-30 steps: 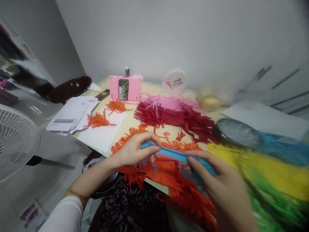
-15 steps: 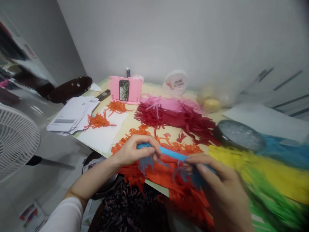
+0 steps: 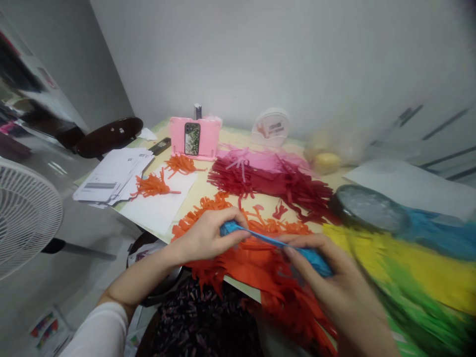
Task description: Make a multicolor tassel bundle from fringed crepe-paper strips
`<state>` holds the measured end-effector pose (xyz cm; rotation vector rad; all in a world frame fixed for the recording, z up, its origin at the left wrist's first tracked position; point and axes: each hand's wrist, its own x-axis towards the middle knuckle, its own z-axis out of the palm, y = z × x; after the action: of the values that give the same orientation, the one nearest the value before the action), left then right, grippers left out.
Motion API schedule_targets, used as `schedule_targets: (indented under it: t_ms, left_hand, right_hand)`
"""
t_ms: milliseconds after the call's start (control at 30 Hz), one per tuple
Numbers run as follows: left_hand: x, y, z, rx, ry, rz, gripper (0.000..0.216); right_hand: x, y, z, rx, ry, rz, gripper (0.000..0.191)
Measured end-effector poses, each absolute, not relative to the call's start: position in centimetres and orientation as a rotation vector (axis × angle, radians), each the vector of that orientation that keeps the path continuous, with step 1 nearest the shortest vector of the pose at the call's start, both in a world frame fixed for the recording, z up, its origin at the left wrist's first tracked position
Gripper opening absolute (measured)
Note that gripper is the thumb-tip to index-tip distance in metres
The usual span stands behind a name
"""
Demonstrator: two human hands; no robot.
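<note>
A blue fringed paper strip (image 3: 267, 241) stretches between my two hands, above a sheet of orange fringed paper (image 3: 256, 267) at the table's near edge. My left hand (image 3: 208, 235) is closed round the strip's left end, which looks rolled up. My right hand (image 3: 334, 287) pinches the strip's right end between thumb and fingers. A black patterned garment (image 3: 204, 322) lies on my lap below the hands.
Dark red fringe (image 3: 275, 181) over pink paper, small orange tassels (image 3: 152, 184) on white sheets, a phone in a pink stand (image 3: 194, 138), a stack of papers (image 3: 111, 173), a dark round lid (image 3: 368, 208), yellow, green and blue fringed paper (image 3: 420, 263) at right, a fan (image 3: 26, 213) at left.
The blue strip's hanging fringe has been gathered in and the strip looks more tightly twisted. My left hand has closed tighter round its left end.
</note>
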<state>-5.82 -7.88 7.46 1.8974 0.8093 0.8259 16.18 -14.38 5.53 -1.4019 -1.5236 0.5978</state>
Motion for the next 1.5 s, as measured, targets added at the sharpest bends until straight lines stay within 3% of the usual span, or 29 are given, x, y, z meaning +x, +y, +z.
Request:
schedule_targets:
  t_ms: [167, 367, 533, 767, 967, 1133, 1333, 1500]
  left_hand:
    - [-5.8, -8.1, 7.6, 1.329, 0.614, 0.761, 0.024]
    - [-5.7, -7.7, 7.1, 1.201, 0.559, 0.725, 0.023]
    - [-5.7, -7.4, 6.0, 1.089, 0.52, 0.769, 0.014]
    - [-7.4, -6.8, 10.1, 2.055, 0.612, 0.766, 0.009]
    - [-6.4, -5.6, 9.9, 2.221, 0.423, 0.42, 0.015]
    - [-6.7, -5.7, 9.3, 2.577, 0.546, 0.58, 0.024]
    - [-7.0, -6.5, 9.1, 2.488, 0.55, 0.595, 0.014]
    - [-7.7, -6.0, 7.1, 2.448, 0.609, 0.77, 0.016]
  right_hand:
    - [15.9, -14.6, 5.8, -1.417, -1.327, 0.767, 0.014]
    - [15.9, -14.1, 5.8, -1.346, -1.282, 0.76, 0.007]
    - [15.6, -14.0, 5.5, -1.239, -1.385, 0.693, 0.014]
    - [15.7, -14.3, 6.5, -1.053, -1.845, 0.235, 0.024]
    - [16.0, -14.7, 6.6, -0.9, -2.054, 0.168, 0.028]
    - [17.2, -13.7, 7.1, -1.167, -2.003, 0.504, 0.027]
    - [15.2, -10.9, 6.7, -1.164, -1.7, 1.42, 0.037]
    - [13.1, -11.4, 6.0, -1.139, -1.484, 1.466, 0.031]
